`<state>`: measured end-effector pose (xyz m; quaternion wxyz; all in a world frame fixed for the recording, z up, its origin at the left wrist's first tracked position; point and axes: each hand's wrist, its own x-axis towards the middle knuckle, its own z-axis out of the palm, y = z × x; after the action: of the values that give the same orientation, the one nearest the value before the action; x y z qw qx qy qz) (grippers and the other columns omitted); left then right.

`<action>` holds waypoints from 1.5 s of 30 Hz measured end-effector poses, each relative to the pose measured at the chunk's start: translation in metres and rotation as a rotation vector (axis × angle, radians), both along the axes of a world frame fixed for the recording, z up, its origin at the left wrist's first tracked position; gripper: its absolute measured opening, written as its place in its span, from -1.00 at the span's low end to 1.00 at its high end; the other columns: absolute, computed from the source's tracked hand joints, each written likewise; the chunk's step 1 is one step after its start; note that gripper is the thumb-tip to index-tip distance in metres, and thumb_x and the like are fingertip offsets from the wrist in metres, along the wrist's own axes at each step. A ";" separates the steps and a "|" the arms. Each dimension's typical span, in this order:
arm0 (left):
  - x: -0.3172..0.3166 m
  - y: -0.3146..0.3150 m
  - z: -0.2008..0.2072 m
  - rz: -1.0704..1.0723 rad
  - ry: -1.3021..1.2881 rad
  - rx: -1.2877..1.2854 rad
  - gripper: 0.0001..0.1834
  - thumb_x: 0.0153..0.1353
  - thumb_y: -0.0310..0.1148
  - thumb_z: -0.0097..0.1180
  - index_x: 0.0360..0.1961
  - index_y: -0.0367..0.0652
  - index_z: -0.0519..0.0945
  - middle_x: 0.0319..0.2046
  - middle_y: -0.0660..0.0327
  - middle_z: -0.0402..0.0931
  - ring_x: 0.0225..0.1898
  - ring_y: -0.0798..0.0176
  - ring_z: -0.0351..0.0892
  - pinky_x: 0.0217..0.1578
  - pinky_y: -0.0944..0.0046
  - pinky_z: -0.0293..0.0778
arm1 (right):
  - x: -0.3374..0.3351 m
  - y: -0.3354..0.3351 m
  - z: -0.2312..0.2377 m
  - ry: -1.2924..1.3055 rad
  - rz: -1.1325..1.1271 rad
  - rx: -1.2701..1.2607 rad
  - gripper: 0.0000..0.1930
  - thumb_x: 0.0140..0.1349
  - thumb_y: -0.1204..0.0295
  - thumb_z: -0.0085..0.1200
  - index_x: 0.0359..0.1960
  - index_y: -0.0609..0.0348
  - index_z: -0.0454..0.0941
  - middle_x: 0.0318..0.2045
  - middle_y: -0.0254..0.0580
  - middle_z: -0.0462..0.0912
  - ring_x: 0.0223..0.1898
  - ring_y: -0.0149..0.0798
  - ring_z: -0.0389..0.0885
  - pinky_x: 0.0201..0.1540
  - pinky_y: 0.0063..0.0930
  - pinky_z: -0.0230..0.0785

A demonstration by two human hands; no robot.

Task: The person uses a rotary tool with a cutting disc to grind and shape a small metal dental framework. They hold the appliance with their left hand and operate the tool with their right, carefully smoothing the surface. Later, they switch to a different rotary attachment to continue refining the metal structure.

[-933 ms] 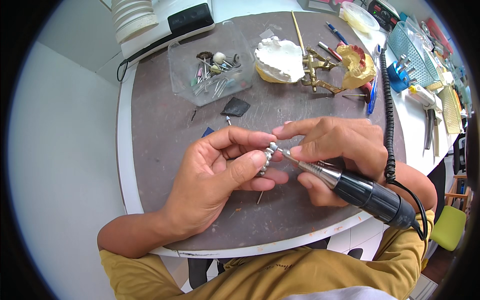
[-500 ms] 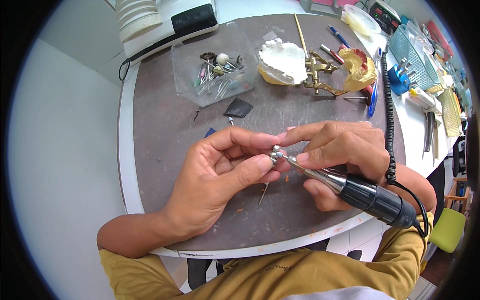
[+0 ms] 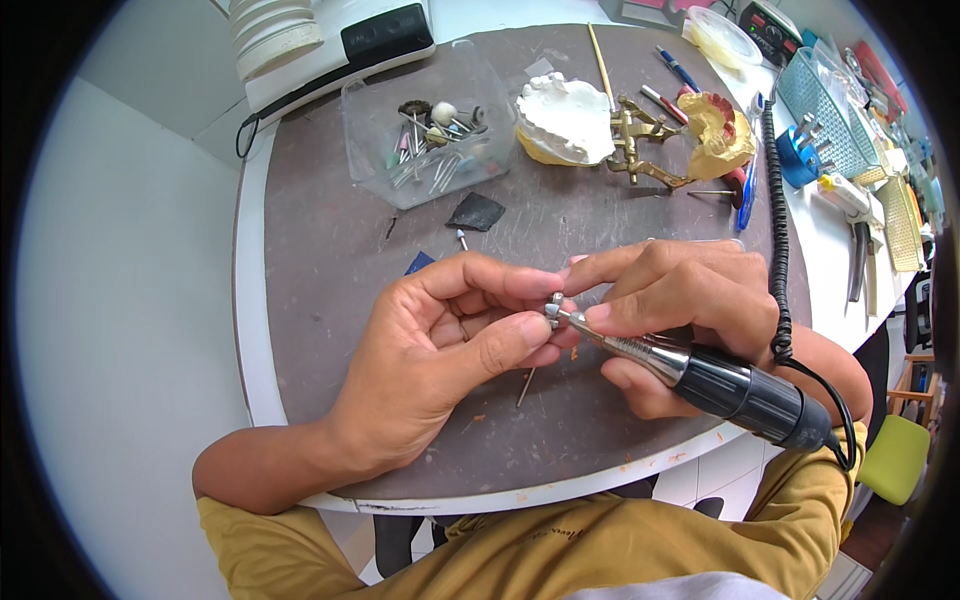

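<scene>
Between the thumb and fingers of my left hand (image 3: 440,345) is a small silvery metal dental piece (image 3: 556,298), partly hidden by the fingertips. My right hand (image 3: 690,300) grips a rotary handpiece (image 3: 740,392) with a black body and metal nose. Its bur tip meets the metal piece, and my right index fingertip rests beside the left fingertips. A loose bur (image 3: 526,386) lies on the bench below the hands. Just beyond the left hand are another bur (image 3: 461,239), a blue scrap (image 3: 420,262) and a black square of abrasive sheet (image 3: 475,212).
A clear plastic box (image 3: 375,185) of burs and polishing tips stands at the back left. Beside it, plaster dental casts (image 3: 567,118) sit on a brass articulator (image 3: 628,135). The handpiece's coiled cord (image 3: 776,220) runs along the right. Teal baskets (image 3: 815,100) stand farther right.
The metal piece has turned slightly in the left fingertips, and the handpiece tip has shifted a little with it. Both hands keep their grips.
</scene>
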<state>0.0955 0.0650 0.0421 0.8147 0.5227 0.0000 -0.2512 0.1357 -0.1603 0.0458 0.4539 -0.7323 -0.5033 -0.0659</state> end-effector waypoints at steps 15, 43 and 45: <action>0.001 -0.002 0.004 -0.015 0.011 0.019 -0.68 0.30 -0.49 0.04 0.06 -0.37 0.42 -0.13 0.02 0.55 -0.13 0.15 0.65 -0.11 0.28 0.66 | -0.001 0.005 -0.003 -0.024 -0.054 0.073 -0.73 -0.12 0.62 0.29 -0.33 0.26 0.54 -0.38 -0.02 0.65 -0.30 -0.09 0.73 -0.30 -0.42 0.61; -0.001 -0.001 -0.009 0.068 -0.106 -0.038 -0.80 0.25 -0.51 0.12 -0.11 -0.18 0.46 -0.08 0.16 0.49 0.02 0.26 0.53 0.11 0.17 0.51 | 0.001 0.011 -0.014 0.150 -0.125 0.154 -0.61 0.05 0.63 0.28 -0.07 0.24 0.46 -0.29 -0.16 0.60 -0.27 -0.37 0.62 -0.31 -0.56 0.49; 0.000 -0.001 -0.011 0.062 -0.117 -0.039 -0.81 0.25 -0.51 0.13 -0.13 -0.19 0.46 -0.07 0.17 0.48 0.02 0.27 0.53 0.11 0.17 0.50 | 0.001 0.010 -0.012 0.120 -0.135 0.133 -0.62 0.05 0.64 0.26 -0.07 0.24 0.45 -0.28 -0.16 0.60 -0.28 -0.38 0.61 -0.30 -0.55 0.48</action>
<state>0.0954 0.0642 0.0315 0.8307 0.5202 -0.0364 -0.1950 0.1369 -0.1498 0.0336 0.5255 -0.7353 -0.4193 -0.0855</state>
